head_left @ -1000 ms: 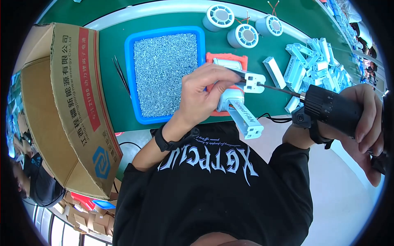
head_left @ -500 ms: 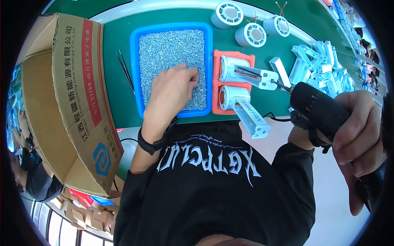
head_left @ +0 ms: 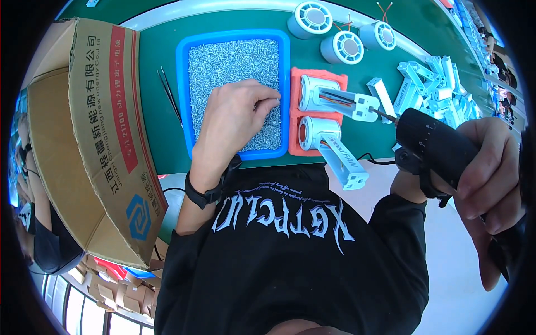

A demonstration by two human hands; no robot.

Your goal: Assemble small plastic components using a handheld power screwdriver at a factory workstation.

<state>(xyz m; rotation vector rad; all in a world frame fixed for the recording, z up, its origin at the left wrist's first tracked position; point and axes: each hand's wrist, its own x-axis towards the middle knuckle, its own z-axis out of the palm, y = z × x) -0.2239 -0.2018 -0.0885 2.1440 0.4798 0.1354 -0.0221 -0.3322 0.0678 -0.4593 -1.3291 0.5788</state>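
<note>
My left hand (head_left: 231,111) is over a blue tray (head_left: 182,78) filled with small silvery screws (head_left: 231,61). Its thumb and fingertips are pinched together near the tray's right side; whatever is between them is too small to make out. A black electric screwdriver (head_left: 432,145) is gripped in my right hand (head_left: 491,173). The screwdriver's bit points left at the end of the upper white fan handle (head_left: 363,107); whether it touches is unclear. That fan and a second fan with its handle (head_left: 343,162) lie in an orange-red foam holder (head_left: 296,111), handles angled rightward.
Several white round fan heads (head_left: 341,47) with wires stand at the back. To the right is a heap of white handle parts (head_left: 430,84). Black tweezers (head_left: 170,95) lie left of the tray, beside a large open cardboard box (head_left: 111,139). A co-worker's arm (head_left: 39,190) shows beyond it.
My left hand has moved right and slightly up across the screws, its pinched fingertips now near the tray's right rim. The right hand and screwdriver have barely moved.
</note>
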